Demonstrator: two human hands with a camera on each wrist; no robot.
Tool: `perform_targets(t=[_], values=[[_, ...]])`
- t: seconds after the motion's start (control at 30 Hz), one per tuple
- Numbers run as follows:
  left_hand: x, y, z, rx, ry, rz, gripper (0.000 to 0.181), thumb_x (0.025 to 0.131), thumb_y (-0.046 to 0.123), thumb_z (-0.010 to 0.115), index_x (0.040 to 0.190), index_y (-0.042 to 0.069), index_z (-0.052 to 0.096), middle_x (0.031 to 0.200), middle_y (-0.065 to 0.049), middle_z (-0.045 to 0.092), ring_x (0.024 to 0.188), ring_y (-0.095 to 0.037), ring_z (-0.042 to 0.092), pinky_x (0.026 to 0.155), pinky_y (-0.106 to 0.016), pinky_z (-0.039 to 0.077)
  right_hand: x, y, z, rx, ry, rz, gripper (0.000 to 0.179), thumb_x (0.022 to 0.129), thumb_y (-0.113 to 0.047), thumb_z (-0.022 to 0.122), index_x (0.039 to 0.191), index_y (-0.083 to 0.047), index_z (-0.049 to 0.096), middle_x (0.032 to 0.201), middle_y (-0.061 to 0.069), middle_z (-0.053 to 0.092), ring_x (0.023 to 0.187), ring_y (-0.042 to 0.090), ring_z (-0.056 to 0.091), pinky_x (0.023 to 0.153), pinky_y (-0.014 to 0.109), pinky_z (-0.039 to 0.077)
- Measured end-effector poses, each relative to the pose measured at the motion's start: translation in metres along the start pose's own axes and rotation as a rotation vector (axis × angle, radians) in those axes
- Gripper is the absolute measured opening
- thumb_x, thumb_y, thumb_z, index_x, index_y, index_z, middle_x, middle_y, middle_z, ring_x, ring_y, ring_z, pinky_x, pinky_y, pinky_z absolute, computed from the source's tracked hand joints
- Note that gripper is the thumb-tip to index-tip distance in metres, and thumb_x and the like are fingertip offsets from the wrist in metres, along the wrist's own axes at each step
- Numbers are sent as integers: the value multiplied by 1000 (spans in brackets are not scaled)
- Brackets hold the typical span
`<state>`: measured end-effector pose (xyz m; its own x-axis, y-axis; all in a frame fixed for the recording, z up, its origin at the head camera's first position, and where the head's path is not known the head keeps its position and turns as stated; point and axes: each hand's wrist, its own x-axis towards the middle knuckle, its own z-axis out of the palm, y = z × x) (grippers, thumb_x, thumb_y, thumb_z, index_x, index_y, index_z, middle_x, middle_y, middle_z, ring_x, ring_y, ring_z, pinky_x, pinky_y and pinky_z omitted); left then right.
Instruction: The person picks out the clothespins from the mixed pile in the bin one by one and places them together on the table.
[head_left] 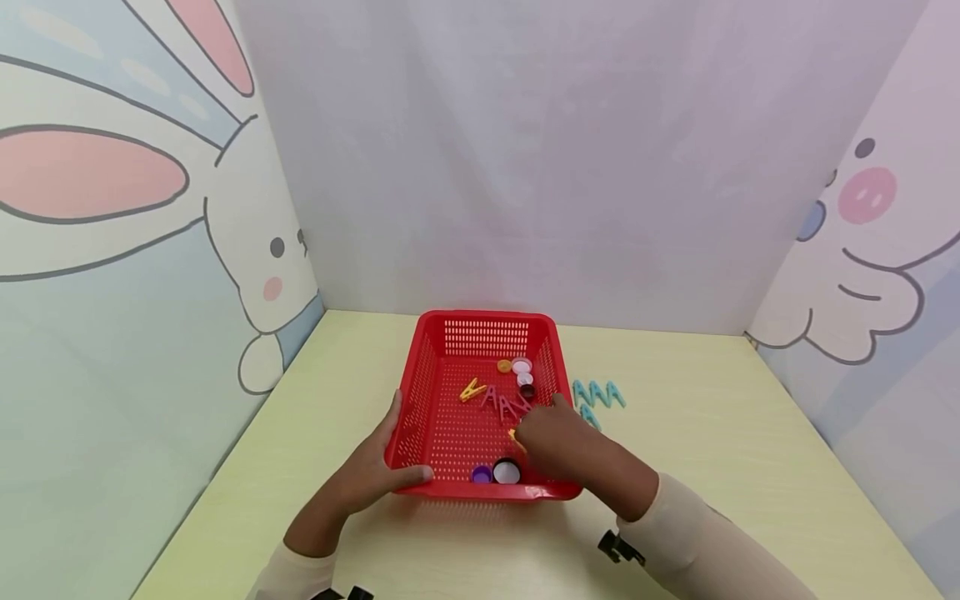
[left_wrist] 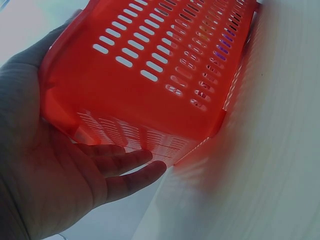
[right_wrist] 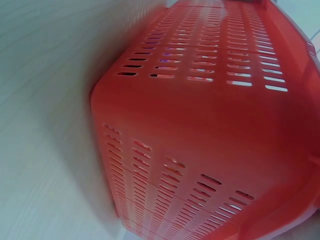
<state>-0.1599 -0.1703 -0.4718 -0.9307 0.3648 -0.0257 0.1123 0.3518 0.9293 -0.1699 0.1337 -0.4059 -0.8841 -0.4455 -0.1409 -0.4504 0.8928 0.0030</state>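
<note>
A red plastic basket (head_left: 438,417) stands on the table. My left hand (head_left: 371,471) holds its near left corner, thumb over the near rim and the other fingers along the outer left wall. Inside the basket's right half is my right hand (head_left: 551,437), its fingertips hidden. A yellow piece (head_left: 516,437) shows at that hand's edge; I cannot tell whether the fingers pinch it. Pink clothespins (head_left: 505,408) and a yellow clothespin (head_left: 472,389) lie mid-basket. A purple cap (head_left: 482,474) and a dark-rimmed white cap (head_left: 507,472) sit by the near wall.
Several teal clothespins (head_left: 595,393) lie on the table right of the basket. Toward its far right inside are an orange cap (head_left: 504,366), white caps (head_left: 522,365) and a dark brown cap (head_left: 527,391). A pale curtain (head_left: 525,167) hangs behind the table.
</note>
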Motion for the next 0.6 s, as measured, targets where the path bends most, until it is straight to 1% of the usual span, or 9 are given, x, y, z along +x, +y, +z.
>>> perform_targets(t=[0.07, 0.23, 0.37, 0.47, 0.53, 0.6], values=[[0, 0, 0, -2, -3, 3, 141, 81, 47, 92, 177, 22, -9, 170, -21, 35, 138, -39, 55, 97, -47, 68, -1, 1, 0, -22, 36, -15, 41, 75, -34, 100, 109, -15, 87, 90, 1, 81, 88, 17, 68, 89, 44, 46], [0, 1, 0, -5, -1, -2, 141, 81, 46, 93, 177, 23, -8, 169, -21, 36, 139, -39, 55, 97, -47, 68, -2, 6, 1, -76, 98, -51, 51, 74, -35, 101, 119, -18, 86, 100, 2, 84, 100, 20, 73, 91, 48, 45], [1, 1, 0, -9, -1, 5, 142, 80, 45, 93, 177, 24, -8, 168, -20, 38, 138, -39, 56, 97, -47, 68, -4, 10, 0, -87, 142, -65, 53, 74, -35, 101, 121, -18, 85, 109, 3, 84, 109, 23, 75, 97, 52, 50], [1, 0, 0, -12, -2, 8, 142, 80, 46, 93, 177, 24, -8, 168, -20, 38, 137, -39, 56, 96, -46, 68, -7, 12, -1, -77, 163, -59, 53, 76, -36, 100, 124, -18, 83, 113, 5, 84, 114, 25, 75, 101, 56, 52], [1, 0, 0, -15, -3, 2, 142, 80, 47, 93, 177, 24, -8, 168, -20, 38, 137, -38, 56, 96, -46, 68, -10, 13, -2, -66, 174, -52, 55, 76, -36, 100, 125, -19, 82, 115, 5, 83, 114, 24, 74, 100, 55, 53], [1, 0, 0, -12, -3, -2, 142, 80, 48, 93, 177, 24, -8, 169, -20, 37, 137, -38, 55, 96, -46, 68, -12, 15, -2, -70, 183, -50, 56, 76, -36, 101, 126, -19, 82, 116, 5, 82, 113, 24, 72, 97, 51, 55]])
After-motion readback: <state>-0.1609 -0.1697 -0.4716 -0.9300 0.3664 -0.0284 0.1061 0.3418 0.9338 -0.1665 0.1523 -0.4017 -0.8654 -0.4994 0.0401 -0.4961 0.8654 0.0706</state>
